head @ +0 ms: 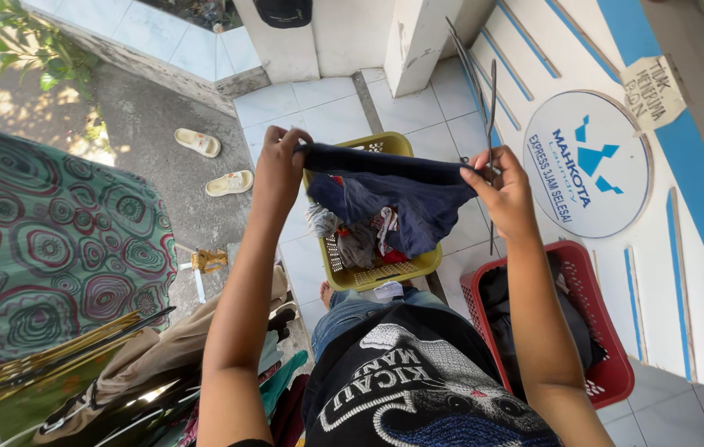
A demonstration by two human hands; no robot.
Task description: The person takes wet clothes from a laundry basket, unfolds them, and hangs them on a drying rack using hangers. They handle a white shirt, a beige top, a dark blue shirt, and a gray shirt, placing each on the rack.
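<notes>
The garment stretched between the left hand and right hand is soft, matt navy cloth, slightly creased. The yellow basket is perforated plastic with a dull sheen; the red basket is the same latticed plastic and holds dark, matt cloth. The floor tiles are smooth, glazed white ceramic, while the ground beside them is rough grey concrete. The sandals look like smooth, pale rubber or plastic. The patterned sheet is printed matt fabric. The hangers look like thin, glossy metal or plastic wire.
</notes>
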